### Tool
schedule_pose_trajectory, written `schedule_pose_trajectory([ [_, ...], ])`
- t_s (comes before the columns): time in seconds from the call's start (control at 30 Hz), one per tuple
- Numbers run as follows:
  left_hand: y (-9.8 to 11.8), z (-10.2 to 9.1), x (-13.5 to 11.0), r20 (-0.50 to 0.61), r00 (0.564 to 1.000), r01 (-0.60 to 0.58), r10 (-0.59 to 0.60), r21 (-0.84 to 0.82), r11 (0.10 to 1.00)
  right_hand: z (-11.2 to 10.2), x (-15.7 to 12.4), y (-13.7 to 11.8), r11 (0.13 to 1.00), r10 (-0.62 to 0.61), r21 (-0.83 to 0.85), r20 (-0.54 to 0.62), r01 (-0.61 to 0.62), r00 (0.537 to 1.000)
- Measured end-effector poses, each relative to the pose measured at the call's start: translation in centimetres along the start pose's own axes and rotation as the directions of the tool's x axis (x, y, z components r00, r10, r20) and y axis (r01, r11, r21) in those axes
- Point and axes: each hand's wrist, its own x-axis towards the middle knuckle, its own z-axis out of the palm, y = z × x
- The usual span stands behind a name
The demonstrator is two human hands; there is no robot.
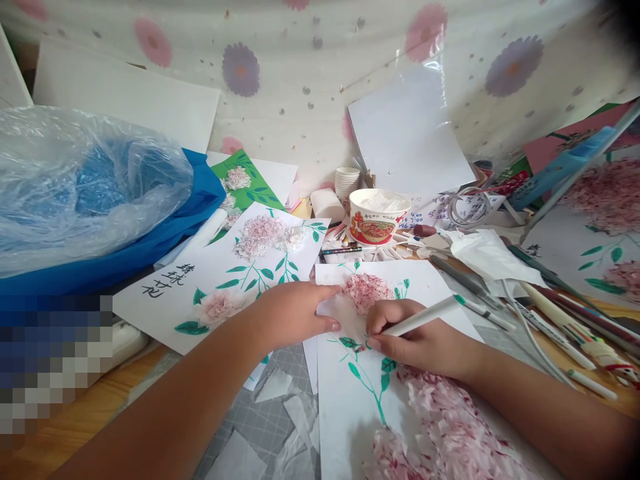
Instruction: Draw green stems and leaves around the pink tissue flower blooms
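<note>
My right hand (425, 343) is closed round a white marker (423, 317) with a green end, which slants up to the right. Its writing tip is hidden by my fingers, close to green leaves (370, 383) drawn on a white sheet (340, 407). My left hand (305, 310) rests at the sheet's left edge, finger and thumb spread apart. A pale patch between them may be tissue; I cannot tell. Just above my hands is a pink crinkled-paper flower (367, 292). Larger pink paper flowers (450, 427) cover the lower part, partly under my right forearm.
Left lies another flower picture (165, 320) with black characters. Torn white paper (300, 413) lies on the grey cutting mat (250, 427). A paper noodle bowl (379, 217) stands behind, pens (560, 333) and a cable (530, 333) to the right, a plastic-covered blue bag (200, 180) to the left.
</note>
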Motion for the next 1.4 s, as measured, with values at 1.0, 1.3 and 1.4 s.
schedule_pose_trajectory([
  [1.0, -0.39, 0.24, 0.03, -0.015, 1.000, -0.023, 0.023, 0.009, 1.000, 0.02, 0.01, 0.22, 0.997, -0.048, -0.059, -0.017, 0.047, 0.999],
  [1.3, -0.17, 0.06, 0.12, -0.012, 1.000, -0.009, 0.009, 0.006, 1.000, -0.04, -0.06, 0.34, 0.986, -0.091, -0.140, 0.007, 0.092, 0.996],
  [1.4, -0.04, 0.01, 0.10, -0.014, 1.000, -0.002, 0.003, 0.016, 1.000, -0.02, -0.01, 0.45, 0.984, -0.097, -0.153, -0.008, 0.094, 0.995],
])
